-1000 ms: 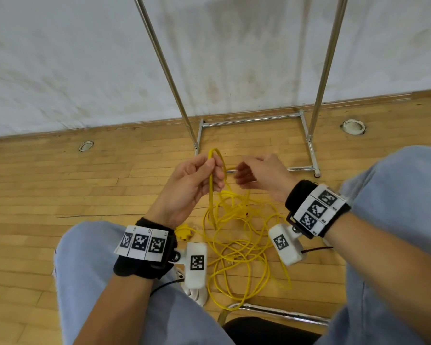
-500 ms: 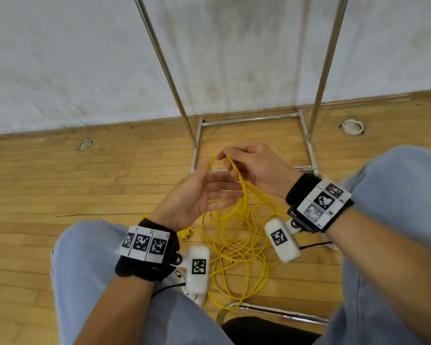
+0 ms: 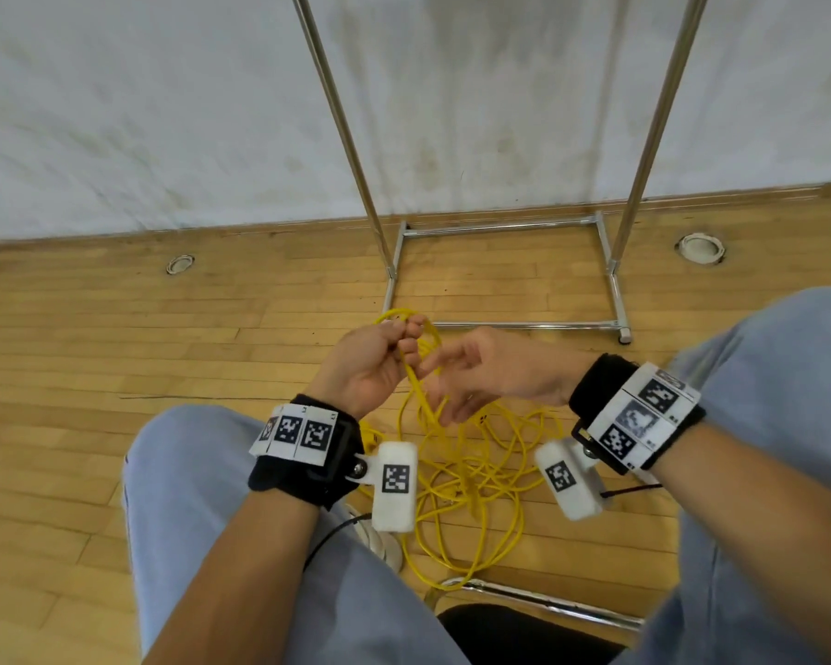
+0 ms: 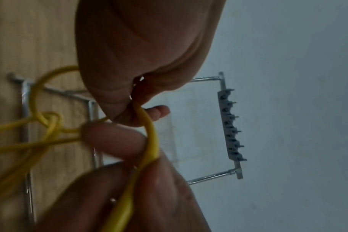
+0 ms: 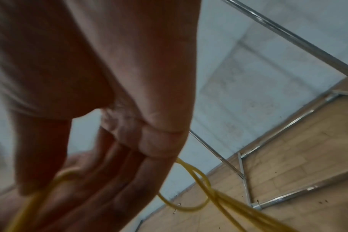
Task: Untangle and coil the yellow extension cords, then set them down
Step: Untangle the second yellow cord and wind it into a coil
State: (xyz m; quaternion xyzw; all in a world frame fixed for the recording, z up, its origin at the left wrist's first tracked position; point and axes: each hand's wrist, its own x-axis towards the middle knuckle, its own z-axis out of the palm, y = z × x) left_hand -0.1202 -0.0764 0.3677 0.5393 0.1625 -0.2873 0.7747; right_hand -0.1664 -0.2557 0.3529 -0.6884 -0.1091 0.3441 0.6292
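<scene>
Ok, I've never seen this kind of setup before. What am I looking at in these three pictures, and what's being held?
There is no machine: a seated person works with two bare hands, wearing wristbands with black-and-white markers and small white cameras. The wide picture comes from a camera on the person's head, looking down past the knees at a wooden floor. The other two come from the wrist cameras, looking along each hand.

A tangle of yellow cord lies on the floor between the legs, with strands rising to the hands. The left hand pinches a loop of cord at its fingertips. The right hand reaches in beside it with relaxed fingers among the strands; I cannot tell whether it grips any. Behind stands a metal rack against a white wall.
</scene>
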